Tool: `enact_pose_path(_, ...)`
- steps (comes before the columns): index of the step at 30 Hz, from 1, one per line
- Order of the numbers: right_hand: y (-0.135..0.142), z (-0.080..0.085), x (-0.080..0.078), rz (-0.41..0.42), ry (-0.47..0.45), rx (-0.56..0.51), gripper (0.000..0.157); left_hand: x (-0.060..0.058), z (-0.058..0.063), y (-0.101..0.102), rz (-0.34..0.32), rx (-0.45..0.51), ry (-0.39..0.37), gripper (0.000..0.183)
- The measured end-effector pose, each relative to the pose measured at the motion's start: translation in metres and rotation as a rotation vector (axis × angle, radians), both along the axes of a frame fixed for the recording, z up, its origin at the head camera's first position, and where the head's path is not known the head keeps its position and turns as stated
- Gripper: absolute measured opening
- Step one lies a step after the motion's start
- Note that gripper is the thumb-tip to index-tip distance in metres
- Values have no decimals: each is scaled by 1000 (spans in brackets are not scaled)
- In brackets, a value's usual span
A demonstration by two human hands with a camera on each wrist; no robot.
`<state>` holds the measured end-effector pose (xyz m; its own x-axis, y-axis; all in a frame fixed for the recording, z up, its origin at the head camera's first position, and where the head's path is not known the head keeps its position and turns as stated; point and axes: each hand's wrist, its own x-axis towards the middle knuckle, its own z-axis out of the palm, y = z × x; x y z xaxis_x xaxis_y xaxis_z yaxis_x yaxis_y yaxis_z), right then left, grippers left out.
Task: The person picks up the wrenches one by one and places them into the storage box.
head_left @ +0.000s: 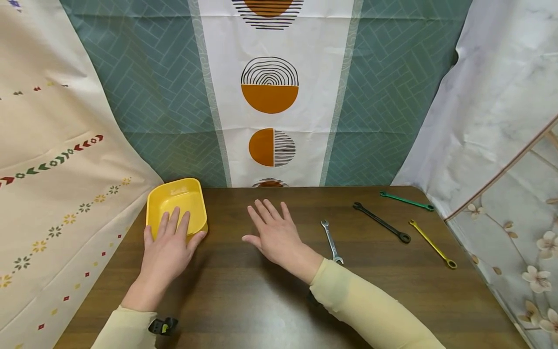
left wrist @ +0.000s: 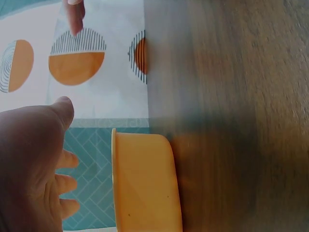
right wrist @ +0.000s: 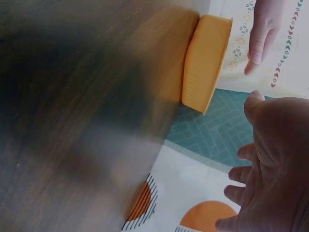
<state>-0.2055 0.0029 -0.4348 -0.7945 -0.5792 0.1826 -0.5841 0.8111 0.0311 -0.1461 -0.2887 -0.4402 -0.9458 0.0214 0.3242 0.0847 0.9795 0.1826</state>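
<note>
A yellow plastic tray (head_left: 174, 198) stands at the back left of the table. In the head view my left hand (head_left: 167, 254) overlaps its near edge, fingers straight and spread. Both wrist views show that hand raised above the tray (right wrist: 205, 63), apart from it and holding nothing. My right hand (head_left: 276, 237) hovers over the middle of the table, palm down with straight fingers. Nearest to it on the right lies a silver wrench (head_left: 331, 241). Farther right are a black wrench (head_left: 379, 220), a green wrench (head_left: 406, 199) and a yellow wrench (head_left: 431, 242).
The brown wooden table (head_left: 244, 300) ends at a teal and white patterned curtain (head_left: 165, 87) behind. A cream cloth (head_left: 65, 194) borders the left side, close to the tray. A marbled, flowered sheet (head_left: 501, 145) hangs along the right edge.
</note>
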Motion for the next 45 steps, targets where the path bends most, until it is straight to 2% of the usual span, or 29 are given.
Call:
enact_pose_path(18,-26,-4,-3,25,0,43,83,1,-4,-17,37,0,-22,71)
enact_pose_path(34,-46,-14,-6,40,-66,83,84,2,-13,-29,66,22,-67,76)
enact_pose_path(45,-60,-12,-9,54,-46,86,83,2,-16,-39,85,42,-111,82)
